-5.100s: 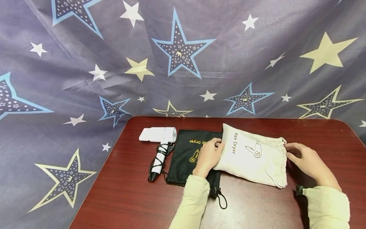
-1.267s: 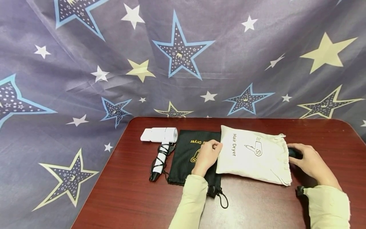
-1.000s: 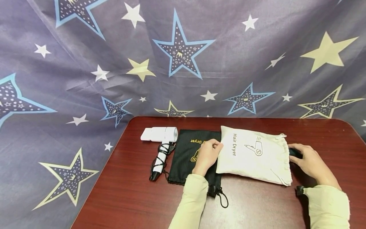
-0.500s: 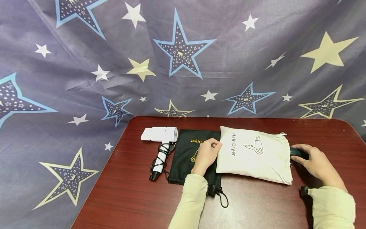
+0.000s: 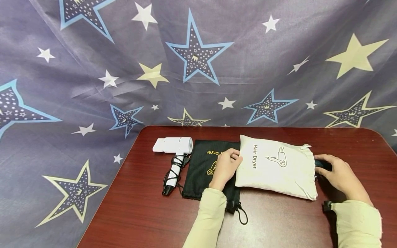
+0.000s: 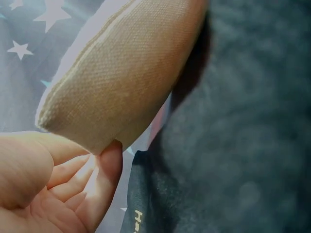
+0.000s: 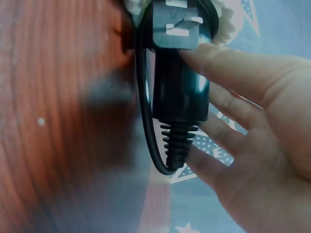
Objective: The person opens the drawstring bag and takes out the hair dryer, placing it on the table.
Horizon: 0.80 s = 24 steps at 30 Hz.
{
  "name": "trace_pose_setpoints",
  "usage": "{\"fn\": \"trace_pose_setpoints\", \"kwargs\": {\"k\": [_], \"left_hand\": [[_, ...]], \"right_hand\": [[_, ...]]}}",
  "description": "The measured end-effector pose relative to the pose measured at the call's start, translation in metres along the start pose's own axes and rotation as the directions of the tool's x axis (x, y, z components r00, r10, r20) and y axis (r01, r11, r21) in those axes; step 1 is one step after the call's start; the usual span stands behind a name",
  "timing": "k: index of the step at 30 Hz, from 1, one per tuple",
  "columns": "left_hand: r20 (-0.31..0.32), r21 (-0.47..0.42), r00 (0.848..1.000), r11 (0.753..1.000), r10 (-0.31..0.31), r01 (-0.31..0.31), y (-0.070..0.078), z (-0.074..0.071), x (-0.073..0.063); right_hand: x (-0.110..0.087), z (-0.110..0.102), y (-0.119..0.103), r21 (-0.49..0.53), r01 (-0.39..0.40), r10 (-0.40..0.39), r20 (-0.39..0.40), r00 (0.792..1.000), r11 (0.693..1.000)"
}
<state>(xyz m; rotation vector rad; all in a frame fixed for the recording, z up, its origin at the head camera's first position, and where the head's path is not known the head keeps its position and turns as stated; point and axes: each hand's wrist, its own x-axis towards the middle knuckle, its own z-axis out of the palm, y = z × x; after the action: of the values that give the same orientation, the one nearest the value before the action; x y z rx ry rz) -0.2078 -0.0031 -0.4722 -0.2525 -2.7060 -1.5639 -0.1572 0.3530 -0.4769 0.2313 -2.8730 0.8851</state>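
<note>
A cream drawstring bag [image 5: 263, 179] printed "Hair Dryer" lies on the table, its gathered mouth to the right. My left hand [image 5: 226, 168] pinches the bag's closed left end; in the left wrist view the thumb and fingers hold the corner of the cloth [image 6: 121, 73]. At the mouth, my right hand [image 5: 342, 179] grips a dark hair dryer handle [image 5: 323, 164] that sticks out. The right wrist view shows this handle [image 7: 180, 92] with its ribbed cord end, a black cord looped along it and a plug [image 7: 175, 29]. The rest of the dryer is hidden inside the bag.
A black drawstring bag [image 5: 198, 172] with yellow print lies left of the cream bag, partly under my left hand. Further left is a white hair dryer [image 5: 172, 145] with its black cord wrapped round the handle. A star-patterned curtain [image 5: 248, 62] hangs behind the reddish table [image 5: 139, 213].
Since the earliest frame, the dark handle has come into sight at the bag's mouth, within my right hand. That hand slid right, then slightly back left. My left hand stays at the closed end.
</note>
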Motion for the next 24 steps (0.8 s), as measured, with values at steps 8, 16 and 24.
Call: {"fn": "trace_pose_setpoints", "kwargs": {"k": [8, 16, 24], "left_hand": [[0.024, -0.012, 1.000, 1.000, -0.004, 0.005, -0.001, -0.005, 0.000], [0.022, -0.012, 1.000, 1.000, 0.001, -0.001, -0.001, -0.006, 0.000], [0.033, -0.009, 0.999, 0.999, 0.031, -0.031, 0.000, -0.006, 0.000]], "right_hand": [[-0.006, -0.005, 0.007, 0.003, -0.010, 0.010, -0.039, 0.999, 1.000], [-0.007, -0.008, 0.010, -0.007, -0.019, 0.018, -0.035, 0.999, 1.000], [-0.005, -0.012, 0.005, 0.019, -0.037, 0.037, 0.011, 0.999, 0.999]]}}
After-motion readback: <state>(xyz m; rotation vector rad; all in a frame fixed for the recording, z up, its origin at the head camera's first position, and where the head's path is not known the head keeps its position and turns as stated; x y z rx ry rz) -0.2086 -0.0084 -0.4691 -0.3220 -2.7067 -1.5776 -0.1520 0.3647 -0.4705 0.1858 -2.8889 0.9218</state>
